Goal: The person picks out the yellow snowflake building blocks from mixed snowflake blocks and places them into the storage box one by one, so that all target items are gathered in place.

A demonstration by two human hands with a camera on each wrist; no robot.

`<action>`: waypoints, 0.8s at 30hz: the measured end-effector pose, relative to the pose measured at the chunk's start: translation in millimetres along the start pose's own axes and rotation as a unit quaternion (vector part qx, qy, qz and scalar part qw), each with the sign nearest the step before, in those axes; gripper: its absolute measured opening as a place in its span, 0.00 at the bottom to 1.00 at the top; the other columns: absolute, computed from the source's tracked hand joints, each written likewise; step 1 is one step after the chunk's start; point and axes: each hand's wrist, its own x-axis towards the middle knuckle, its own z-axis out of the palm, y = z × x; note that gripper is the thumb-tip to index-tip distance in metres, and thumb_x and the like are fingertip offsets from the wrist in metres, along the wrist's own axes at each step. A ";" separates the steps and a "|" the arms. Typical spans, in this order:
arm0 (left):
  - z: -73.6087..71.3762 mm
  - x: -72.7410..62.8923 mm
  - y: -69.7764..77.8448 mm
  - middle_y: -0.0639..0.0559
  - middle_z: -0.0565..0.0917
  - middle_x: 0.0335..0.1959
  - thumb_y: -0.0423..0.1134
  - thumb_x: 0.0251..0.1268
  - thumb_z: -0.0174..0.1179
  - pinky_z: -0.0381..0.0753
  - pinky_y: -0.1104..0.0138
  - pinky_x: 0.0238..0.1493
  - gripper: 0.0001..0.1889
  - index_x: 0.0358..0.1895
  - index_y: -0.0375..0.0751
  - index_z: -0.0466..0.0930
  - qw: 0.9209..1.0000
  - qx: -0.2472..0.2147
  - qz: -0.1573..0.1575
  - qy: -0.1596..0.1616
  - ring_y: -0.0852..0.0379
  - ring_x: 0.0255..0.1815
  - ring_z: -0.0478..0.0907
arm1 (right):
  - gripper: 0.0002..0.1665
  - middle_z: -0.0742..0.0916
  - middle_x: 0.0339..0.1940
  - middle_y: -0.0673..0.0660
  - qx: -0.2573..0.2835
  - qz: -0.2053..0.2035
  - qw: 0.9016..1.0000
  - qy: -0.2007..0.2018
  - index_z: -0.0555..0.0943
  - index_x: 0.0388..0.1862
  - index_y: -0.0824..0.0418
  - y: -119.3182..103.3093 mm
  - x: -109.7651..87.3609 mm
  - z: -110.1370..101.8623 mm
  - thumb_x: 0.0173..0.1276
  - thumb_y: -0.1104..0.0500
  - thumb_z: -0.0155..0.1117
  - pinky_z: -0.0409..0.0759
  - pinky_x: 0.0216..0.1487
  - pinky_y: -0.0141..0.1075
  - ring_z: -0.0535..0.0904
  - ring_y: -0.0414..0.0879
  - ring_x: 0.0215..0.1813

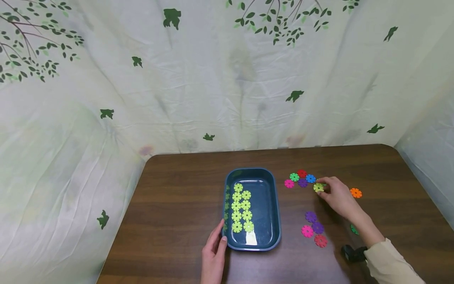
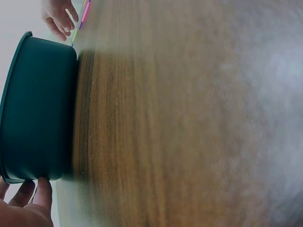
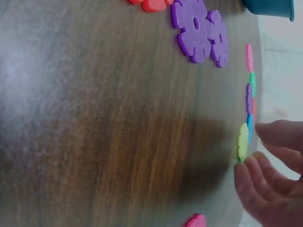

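Note:
A dark blue tray (image 1: 276, 221) stands on the table, with several yellow-green flower-shaped discs (image 1: 236, 205) in two columns along its left side. My left hand (image 1: 214, 252) rests its fingertips against the tray's outer left wall near the front corner. The left wrist view shows these fingers (image 2: 43, 194) touching the tray (image 2: 40, 109) from outside. To the right of the tray, my right hand (image 1: 337, 195) pinches a yellow-green flower disc (image 1: 318, 187) by its edges, thumb and fingertips on opposite sides. This disc (image 3: 243, 142) appears edge-on in the right wrist view.
Beyond the tray's right side lie a blue (image 1: 310, 178), a purple (image 1: 302, 182), a red, a green and a pink disc (image 1: 289, 184). Nearer are two purple discs (image 1: 317, 227), one pink and one red (image 1: 320, 241). An orange disc (image 1: 356, 193) lies right of my right hand; a green one (image 1: 354, 229) is partly hidden.

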 end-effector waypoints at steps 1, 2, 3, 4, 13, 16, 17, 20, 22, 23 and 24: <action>0.1 0.0 -0.1 0.54 0.74 0.67 0.30 0.72 0.54 0.63 0.64 0.69 0.23 0.67 0.50 0.75 1.000 0.000 0.001 0.000 0.54 0.70 0.65 | 0.21 0.76 0.55 0.71 -0.001 0.003 1.000 -0.001 0.77 0.59 0.69 0.6 0.4 0.3 0.67 0.67 0.65 0.81 0.46 0.56 0.78 0.62 0.48; 0.3 0.0 0.3 0.55 0.74 0.67 0.30 0.72 0.54 0.63 0.62 0.70 0.23 0.67 0.50 0.75 1.000 -0.001 0.000 -0.001 0.55 0.70 0.65 | 0.22 0.76 0.55 0.72 -0.002 0.007 1.000 -0.002 0.77 0.59 0.70 1.3 0.8 0.8 0.67 0.67 0.65 0.81 0.45 0.56 0.78 0.61 0.48; 0.3 -0.1 0.7 0.54 0.74 0.67 0.30 0.72 0.54 0.62 0.61 0.70 0.23 0.67 0.50 0.75 1.000 -0.004 0.003 -0.002 0.54 0.70 0.65 | 0.22 0.76 0.54 0.72 -0.004 0.011 1.000 -0.002 0.77 0.59 0.70 2.0 1.2 1.2 0.66 0.67 0.65 0.81 0.45 0.55 0.78 0.61 0.47; 0.4 -0.1 0.9 0.54 0.74 0.67 0.30 0.72 0.54 0.62 0.61 0.70 0.23 0.67 0.50 0.75 1.000 -0.005 0.004 -0.002 0.54 0.70 0.65 | 0.22 0.76 0.54 0.71 -0.006 0.015 1.000 -0.002 0.77 0.59 0.70 2.8 1.7 1.7 0.66 0.67 0.65 0.81 0.44 0.55 0.78 0.60 0.46; 1.1 1.2 -0.6 0.53 0.74 0.67 0.30 0.72 0.53 0.63 0.59 0.69 0.23 0.67 0.50 0.74 1.000 0.002 -0.012 -0.002 0.53 0.70 0.65 | 0.21 0.77 0.51 0.71 -0.011 0.024 1.000 -0.002 0.78 0.56 0.71 6.9 4.3 2.6 0.64 0.66 0.68 0.82 0.39 0.50 0.78 0.57 0.42; 1.1 1.5 -1.3 0.54 0.74 0.67 0.29 0.71 0.53 0.63 0.57 0.69 0.23 0.67 0.49 0.74 1.000 0.005 -0.018 -0.001 0.53 0.70 0.65 | 0.19 0.78 0.49 0.71 -0.013 0.017 1.000 -0.002 0.79 0.53 0.71 7.1 5.5 2.3 0.63 0.66 0.69 0.82 0.39 0.50 0.79 0.56 0.41; 1.0 1.5 -1.4 0.54 0.74 0.67 0.29 0.71 0.53 0.63 0.57 0.69 0.23 0.67 0.49 0.74 1.000 0.006 -0.019 0.000 0.53 0.70 0.65 | 0.19 0.78 0.48 0.70 -0.014 0.017 1.000 -0.003 0.79 0.52 0.71 7.1 5.8 2.1 0.63 0.66 0.69 0.82 0.38 0.50 0.79 0.56 0.40; 0.8 1.2 -1.1 0.54 0.74 0.67 0.29 0.71 0.53 0.63 0.57 0.70 0.23 0.67 0.49 0.74 1.000 0.002 -0.020 -0.001 0.53 0.71 0.65 | 0.18 0.79 0.46 0.69 -0.012 0.016 1.000 -0.006 0.80 0.51 0.71 7.0 6.8 1.5 0.63 0.66 0.69 0.82 0.38 0.49 0.79 0.56 0.40; 0.7 1.1 -0.8 0.54 0.73 0.67 0.30 0.71 0.53 0.63 0.56 0.70 0.23 0.67 0.49 0.74 1.000 0.001 -0.020 -0.001 0.52 0.71 0.65 | 0.18 0.79 0.45 0.68 -0.009 0.017 1.000 -0.009 0.79 0.51 0.71 7.1 7.2 1.1 0.63 0.66 0.69 0.82 0.38 0.49 0.79 0.56 0.40; 0.7 1.1 -0.7 0.54 0.73 0.67 0.30 0.71 0.53 0.63 0.57 0.70 0.23 0.67 0.50 0.75 1.000 0.000 -0.022 -0.001 0.52 0.71 0.65 | 0.18 0.79 0.45 0.67 -0.008 0.018 1.000 -0.009 0.79 0.51 0.71 7.1 7.4 1.1 0.63 0.66 0.69 0.82 0.38 0.49 0.79 0.56 0.40; 0.6 1.2 -0.7 0.54 0.73 0.67 0.30 0.72 0.53 0.63 0.56 0.70 0.23 0.67 0.50 0.75 1.000 0.000 -0.024 -0.002 0.52 0.71 0.65 | 0.18 0.79 0.44 0.67 -0.006 0.018 1.000 -0.009 0.79 0.51 0.70 7.0 7.6 1.0 0.63 0.66 0.69 0.81 0.38 0.49 0.79 0.56 0.40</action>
